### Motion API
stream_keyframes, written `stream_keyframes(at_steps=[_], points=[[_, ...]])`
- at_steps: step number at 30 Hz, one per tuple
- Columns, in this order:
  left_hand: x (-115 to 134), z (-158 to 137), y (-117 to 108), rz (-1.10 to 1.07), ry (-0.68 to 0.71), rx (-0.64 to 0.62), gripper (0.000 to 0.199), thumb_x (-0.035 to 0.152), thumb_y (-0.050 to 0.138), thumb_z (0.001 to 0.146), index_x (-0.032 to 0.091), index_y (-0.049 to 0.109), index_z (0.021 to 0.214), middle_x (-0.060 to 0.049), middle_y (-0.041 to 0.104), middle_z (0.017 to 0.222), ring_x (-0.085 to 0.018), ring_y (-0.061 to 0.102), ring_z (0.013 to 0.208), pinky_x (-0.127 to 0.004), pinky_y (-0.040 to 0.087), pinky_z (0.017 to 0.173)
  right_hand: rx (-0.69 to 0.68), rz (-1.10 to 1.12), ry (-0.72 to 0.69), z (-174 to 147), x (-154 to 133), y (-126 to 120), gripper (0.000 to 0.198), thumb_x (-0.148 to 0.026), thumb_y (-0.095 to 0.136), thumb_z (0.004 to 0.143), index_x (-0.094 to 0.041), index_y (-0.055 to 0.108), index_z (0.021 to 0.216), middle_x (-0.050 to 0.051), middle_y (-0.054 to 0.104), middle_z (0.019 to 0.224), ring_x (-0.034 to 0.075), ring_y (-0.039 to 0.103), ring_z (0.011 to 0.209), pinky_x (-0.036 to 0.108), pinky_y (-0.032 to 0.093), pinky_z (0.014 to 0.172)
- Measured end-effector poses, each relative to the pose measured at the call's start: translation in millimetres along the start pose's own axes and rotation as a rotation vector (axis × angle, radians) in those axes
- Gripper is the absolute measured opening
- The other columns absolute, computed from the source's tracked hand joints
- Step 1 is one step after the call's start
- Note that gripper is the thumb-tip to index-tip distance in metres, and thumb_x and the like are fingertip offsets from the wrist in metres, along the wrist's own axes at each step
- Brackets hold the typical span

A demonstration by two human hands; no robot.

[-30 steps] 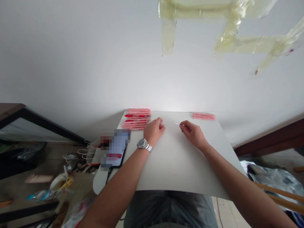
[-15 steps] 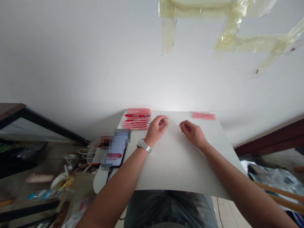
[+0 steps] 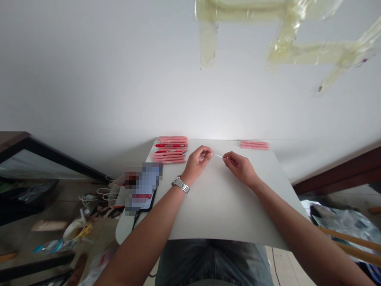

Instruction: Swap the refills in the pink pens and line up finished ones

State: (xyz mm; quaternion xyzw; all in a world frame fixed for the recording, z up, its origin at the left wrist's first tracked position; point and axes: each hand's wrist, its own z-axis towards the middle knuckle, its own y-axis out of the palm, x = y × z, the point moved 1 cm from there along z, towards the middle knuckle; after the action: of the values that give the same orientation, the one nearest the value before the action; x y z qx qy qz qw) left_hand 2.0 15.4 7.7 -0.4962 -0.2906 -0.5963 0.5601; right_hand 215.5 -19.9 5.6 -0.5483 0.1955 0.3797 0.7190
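Note:
My right hand (image 3: 238, 165) pinches a thin white stick (image 3: 218, 156) that looks like a pen refill; a red part shows between the fingers. Its pale end points left, toward my left hand (image 3: 199, 161). The thumb and fingertips of that hand are closed together at this end, and they hide the very tip. To the left of my left hand lies a stack of pink pens (image 3: 171, 157), with two brighter red pens (image 3: 169, 145) among them. A smaller row of pink pens (image 3: 255, 145) is at the back right, beyond my right hand.
The white table (image 3: 223, 210) stands against a wall. A phone (image 3: 147, 186), partly pixelated, rests at its left edge with a cable. On the floor to the left are a cup (image 3: 74, 230) and a plastic bottle (image 3: 52, 247). Plastic bags (image 3: 345, 222) lie at the right.
The gap between my fingertips and the stick's pale end has closed. My left fingers moved slightly right and the right hand slightly left.

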Motion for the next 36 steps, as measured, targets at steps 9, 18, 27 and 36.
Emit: stream_keyframes(at_steps=[9, 18, 27, 36], points=[[-8.6, 6.6, -12.4, -0.124, 0.001, 0.195, 0.024, 0.042, 0.063, 0.097, 0.02, 0.052, 0.096, -0.006, 0.074, 0.095, -0.016, 0.074, 0.087, -0.028, 0.058, 0.078, 0.009, -0.012, 0.028, 1.7, 9.2, -0.6, 0.023, -0.043, 0.053, 0.098, -0.024, 0.066, 0.1, 0.0, 0.064, 0.075, 0.014, 0.054, 0.065, 0.026, 0.043, 0.065], [-8.6, 4.7, -32.8, 0.531, 0.058, 0.213, 0.012, 0.021, 0.058, 0.097, 0.022, 0.068, 0.104, -0.004, 0.074, 0.095, -0.018, 0.069, 0.085, -0.032, 0.054, 0.084, 0.01, 0.008, 0.028, 1.5, 9.1, -0.7, 0.024, -0.044, 0.053, 0.099, -0.024, 0.066, 0.101, 0.0, 0.065, 0.076, 0.015, 0.056, 0.067, 0.026, 0.043, 0.067], [-9.0, 6.3, -41.0, 0.661, 0.067, 0.173, 0.016, 0.01, 0.058, 0.093, 0.019, 0.07, 0.097, -0.006, 0.07, 0.096, -0.018, 0.065, 0.083, -0.033, 0.054, 0.083, 0.008, 0.0, 0.021, 2.3, 9.6, -0.3, 0.025, -0.045, 0.053, 0.099, -0.024, 0.067, 0.101, 0.001, 0.065, 0.077, 0.015, 0.057, 0.067, 0.027, 0.044, 0.067], [-12.0, 7.3, -41.0, 0.639, 0.056, 0.134, 0.019, 0.004, 0.058, 0.09, 0.017, 0.071, 0.096, -0.007, 0.066, 0.105, -0.016, 0.066, 0.087, -0.03, 0.056, 0.083, 0.009, -0.004, 0.024, 1.9, 8.9, -0.5, 0.025, -0.044, 0.053, 0.099, -0.024, 0.067, 0.1, -0.001, 0.064, 0.075, 0.014, 0.055, 0.065, 0.026, 0.042, 0.066]])
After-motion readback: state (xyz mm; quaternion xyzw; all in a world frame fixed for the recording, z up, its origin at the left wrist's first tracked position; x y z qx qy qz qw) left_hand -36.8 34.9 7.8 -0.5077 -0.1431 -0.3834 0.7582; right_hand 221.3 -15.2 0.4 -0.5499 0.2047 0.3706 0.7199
